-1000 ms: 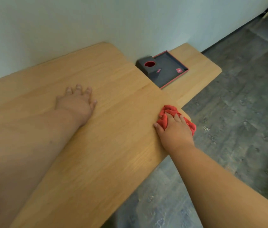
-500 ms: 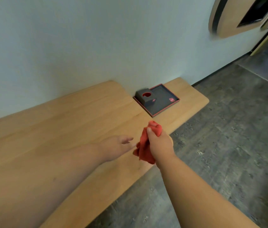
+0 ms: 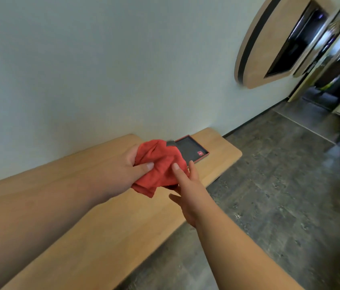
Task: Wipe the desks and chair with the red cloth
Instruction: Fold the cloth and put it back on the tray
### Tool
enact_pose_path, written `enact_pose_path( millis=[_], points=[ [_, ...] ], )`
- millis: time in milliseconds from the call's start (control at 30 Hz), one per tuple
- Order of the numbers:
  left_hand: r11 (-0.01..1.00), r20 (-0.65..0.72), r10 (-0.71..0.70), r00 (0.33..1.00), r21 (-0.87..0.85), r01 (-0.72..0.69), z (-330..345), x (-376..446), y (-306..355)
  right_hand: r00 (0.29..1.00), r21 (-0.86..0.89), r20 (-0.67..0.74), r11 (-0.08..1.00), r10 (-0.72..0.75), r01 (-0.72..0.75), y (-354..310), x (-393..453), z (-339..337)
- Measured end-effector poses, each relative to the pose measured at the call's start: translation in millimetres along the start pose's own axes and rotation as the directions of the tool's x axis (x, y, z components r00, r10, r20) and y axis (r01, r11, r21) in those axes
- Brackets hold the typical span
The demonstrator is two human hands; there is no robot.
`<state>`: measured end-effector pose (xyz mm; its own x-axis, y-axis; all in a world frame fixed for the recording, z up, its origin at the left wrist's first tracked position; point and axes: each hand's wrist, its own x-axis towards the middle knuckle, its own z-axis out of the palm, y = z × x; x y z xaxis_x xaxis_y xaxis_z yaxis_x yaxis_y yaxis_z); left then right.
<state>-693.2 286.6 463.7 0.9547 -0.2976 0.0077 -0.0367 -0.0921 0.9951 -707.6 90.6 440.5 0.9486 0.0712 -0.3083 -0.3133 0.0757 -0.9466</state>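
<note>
Hands are meeting above the wooden worktop (image 3: pixel 106 231), and the red cloth (image 3: pixel 159 166) is bunched between them, lifted clear of the wood rather than lying on it. The left hand (image 3: pixel 121 174) is grasping the cloth, thumb pressing into the folds, with the fabric gathered in its palm. The right hand (image 3: pixel 188 191) is reaching in from the floor side with fingers straight and relaxed, two fingertips (image 3: pixel 175 166) touching the cloth's right edge; it is not gripping anything that I can see.

What worries me is that loose corner dangling below the left hand. If the right hand is taking over with only fingertips, the cloth could be slipping out mid-exchange and dropping onto the worktop's edge or down to the grey floor (image 3: pixel 280 195).

Just beyond the cloth, a shallow dark tray (image 3: pixel 192 149) with a red rim is sitting on the lower worktop (image 3: pixel 223 151) against the wall, partly hidden behind the fabric. A careless sweep there could be shoving it toward the rounded end and off. Farther still, the mounted wooden panel (image 3: pixel 269 49) is looking blurred.
</note>
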Motion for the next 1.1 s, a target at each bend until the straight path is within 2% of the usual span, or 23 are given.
enact_pose_path(
  millis=[100,167,267,333,433,500,567,600,700,800,867,933,1000,1100],
  points=[
    [0.983,0.136,-0.067,0.988,-0.162,0.089,26.4,1.7,23.8,0.996,0.152,0.086,0.988,0.027,-0.04,-14.3,-0.6,-30.0],
    [0.958,0.175,-0.139,0.975,-0.226,0.177,46.6,11.9,39.2,0.986,0.157,0.16,0.986,0.039,-0.064,-24.5,0.2,-57.2],
    [0.942,0.166,-0.212,0.963,-0.229,0.246,77.2,35.6,57.5,0.98,0.03,0.191,0.997,0.058,-0.065,-35.4,0.9,-104.1],
    [0.948,0.134,-0.239,0.962,-0.183,0.261,103.9,55.6,69.8,0.988,-0.152,0.149,0.988,0.031,-0.008,-48.0,2.7,-142.5],
    [0.952,0.17,-0.255,0.952,-0.129,0.278,141.5,83.5,86.0,0.983,-0.418,0.109,0.89,-0.15,0.182,-75.8,6.3,-198.8],
    [0.96,0.24,-0.246,0.939,-0.072,0.27,168.5,102.9,99.4,0.943,-0.468,0.215,0.82,-0.256,0.329,-99.9,8.5,-230.8],
    [0.966,0.294,-0.24,0.925,-0.02,0.257,192.3,119.9,112.1,0.898,-0.38,0.358,0.838,-0.258,0.392,-120.6,12.9,-251.3],
    [0.966,0.307,-0.244,0.92,-0.011,0.259,203.9,129.0,117.6,0.887,-0.312,0.398,0.875,-0.233,0.37,-128.2,17.0,-260.7],
    [0.956,0.3,-0.256,0.919,-0.06,0.286,228.0,153.5,128.2,0.89,-0.148,0.417,0.953,-0.182,0.264,-142.8,32.6,-285.2],
    [0.943,0.125,-0.295,0.947,-0.119,0.309,237.0,181.8,133.7,0.905,-0.018,0.4,0.986,-0.145,0.166,-148.0,51.6,-309.0],
    [0.947,-0.031,-0.32,0.947,-0.016,0.32,239.5,194.7,135.3,0.91,0.035,0.39,0.989,-0.144,0.142,-148.0,61.1,-318.9],
    [0.935,-0.127,-0.314,0.941,0.131,0.33,243.1,212.3,130.5,0.912,0.08,0.377,0.987,-0.162,0.142,-148.0,78.3,-328.6],
    [0.933,-0.088,-0.274,0.958,0.218,0.287,248.0,232.5,124.6,0.924,0.097,0.338,0.983,-0.179,0.155,-152.1,102.3,-336.0],
    [0.943,0.115,-0.251,0.961,0.254,0.216,252.4,265.7,112.5,0.933,0.1,0.297,0.979,-0.201,0.179,-160.6,145.0,-342.0]
  ],
)
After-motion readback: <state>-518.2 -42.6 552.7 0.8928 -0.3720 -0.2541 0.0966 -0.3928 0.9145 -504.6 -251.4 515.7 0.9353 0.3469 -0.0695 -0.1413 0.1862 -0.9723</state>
